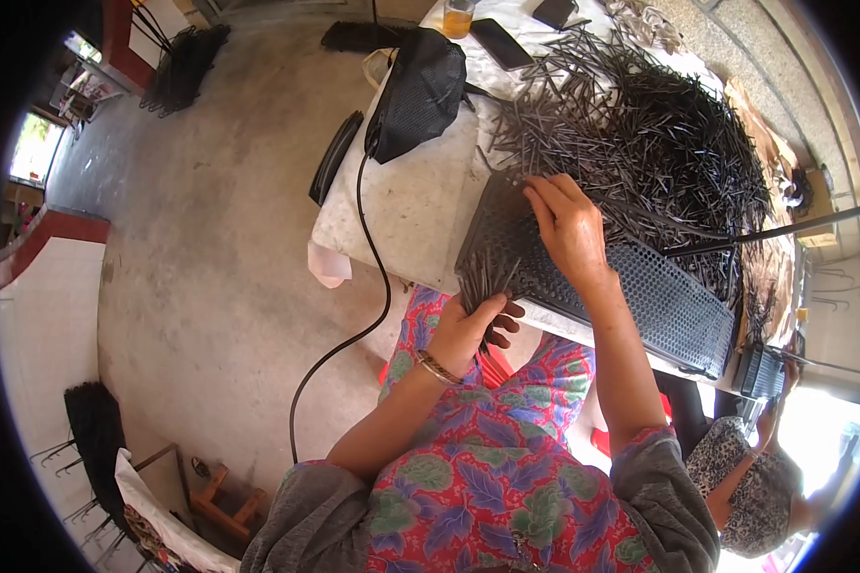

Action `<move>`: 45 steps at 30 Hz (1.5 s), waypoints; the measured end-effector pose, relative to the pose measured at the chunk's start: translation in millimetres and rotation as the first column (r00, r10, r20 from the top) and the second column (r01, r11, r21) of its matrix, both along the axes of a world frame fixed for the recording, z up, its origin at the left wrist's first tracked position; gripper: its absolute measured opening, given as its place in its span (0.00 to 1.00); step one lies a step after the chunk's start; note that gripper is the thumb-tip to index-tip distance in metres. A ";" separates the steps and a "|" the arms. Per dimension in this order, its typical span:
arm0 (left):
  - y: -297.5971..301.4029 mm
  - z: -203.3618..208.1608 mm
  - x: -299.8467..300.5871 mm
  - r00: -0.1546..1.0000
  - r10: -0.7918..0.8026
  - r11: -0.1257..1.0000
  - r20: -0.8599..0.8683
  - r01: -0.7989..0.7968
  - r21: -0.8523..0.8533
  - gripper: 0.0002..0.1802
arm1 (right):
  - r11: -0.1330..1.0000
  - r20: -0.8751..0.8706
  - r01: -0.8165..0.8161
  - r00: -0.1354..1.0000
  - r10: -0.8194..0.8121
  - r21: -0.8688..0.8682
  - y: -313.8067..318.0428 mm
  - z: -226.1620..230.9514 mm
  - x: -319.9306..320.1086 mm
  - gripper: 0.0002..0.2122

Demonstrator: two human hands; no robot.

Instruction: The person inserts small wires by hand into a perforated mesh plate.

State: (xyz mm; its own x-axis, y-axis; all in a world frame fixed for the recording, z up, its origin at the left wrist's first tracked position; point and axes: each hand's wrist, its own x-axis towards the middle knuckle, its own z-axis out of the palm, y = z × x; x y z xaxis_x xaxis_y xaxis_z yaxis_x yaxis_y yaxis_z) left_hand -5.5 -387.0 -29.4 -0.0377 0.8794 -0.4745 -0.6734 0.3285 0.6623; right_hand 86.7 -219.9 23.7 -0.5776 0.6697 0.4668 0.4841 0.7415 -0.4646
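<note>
Left hand (pixel 470 329) closes its thumb and fingers around the lower end of a bundle of thin, dark, stick-like strips (pixel 487 275), whose loose ends fan up at the near edge of a black, flat, perforated plate (pixel 500 222). Each strip looks light and fairly stiff, likely to slide against its neighbours, so low around the bunch seems a sound hold; a single one would suit a fingertip pinch near its end. Just beyond, the right hand (pixel 571 227) bends its fingers over the plate; whether they pinch a strip I cannot tell. Farther off, a tangled, dark heap of similar strips (pixel 678 138) covers much of the white-topped desk (pixel 416 215).
</note>
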 end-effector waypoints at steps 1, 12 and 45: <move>-0.2 0.3 0.5 1.000 0.002 1.000 -0.001 -0.002 -0.001 0.12 | 0.999 -0.004 -0.008 1.000 0.008 0.033 -0.4 -0.9 0.0 0.07; 1.3 1.5 1.7 0.997 -0.019 0.999 0.075 0.016 0.033 0.13 | 0.999 -0.005 0.026 1.000 -0.025 0.025 -1.3 -3.2 0.5 0.07; 6.8 24.6 2.9 0.988 -0.045 0.989 -0.146 0.065 0.134 0.15 | 0.485 -0.157 -0.096 0.984 -0.087 -0.869 -44.9 14.8 32.3 0.08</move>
State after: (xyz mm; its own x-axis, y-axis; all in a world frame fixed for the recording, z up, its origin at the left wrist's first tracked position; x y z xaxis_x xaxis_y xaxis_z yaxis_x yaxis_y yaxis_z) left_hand -2.7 -380.2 -4.8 -0.0457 0.9385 -0.3421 -0.5522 0.2617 0.7916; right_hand 119.0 -264.8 38.5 -0.5618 0.7811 -0.2725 0.3344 -0.0869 -0.9384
